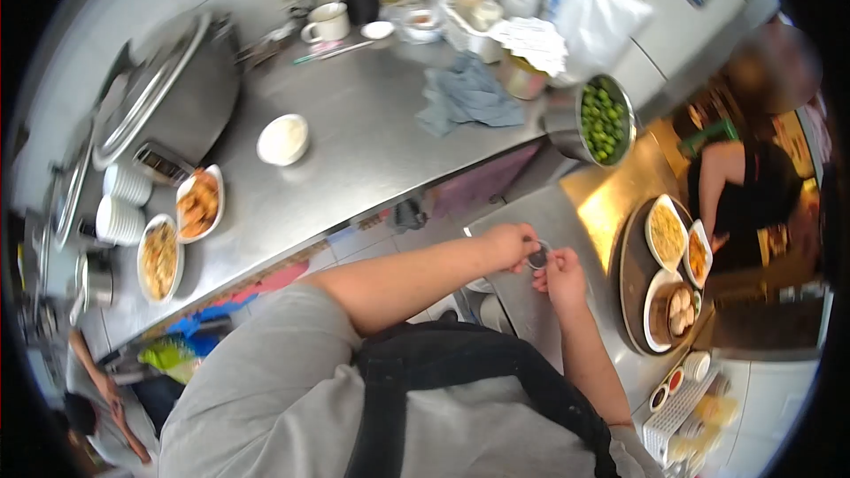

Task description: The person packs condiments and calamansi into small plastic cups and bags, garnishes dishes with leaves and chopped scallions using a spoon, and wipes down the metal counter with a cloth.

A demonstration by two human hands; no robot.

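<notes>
Near the middle of the view, my left hand (509,246) and my right hand (562,276) are close together, with fingers pinched on opposite sides of a small round dish (538,255). Something dark is inside the dish, and its rim looks pale or clear. Both hands are above the edge of a lower metal surface (531,212). Right of them stands a round tray (630,301) bearing plates of yellow food (666,232) and orange food (698,255), and a steamer of buns (681,310).
A steel counter (354,150) holds a white bowl (283,140), two plates of food, stacked cups (119,219), a large pot (168,97) and a cloth (469,93). A container of green vegetables (604,119) stands beyond. Other people (748,181) are at right and lower left.
</notes>
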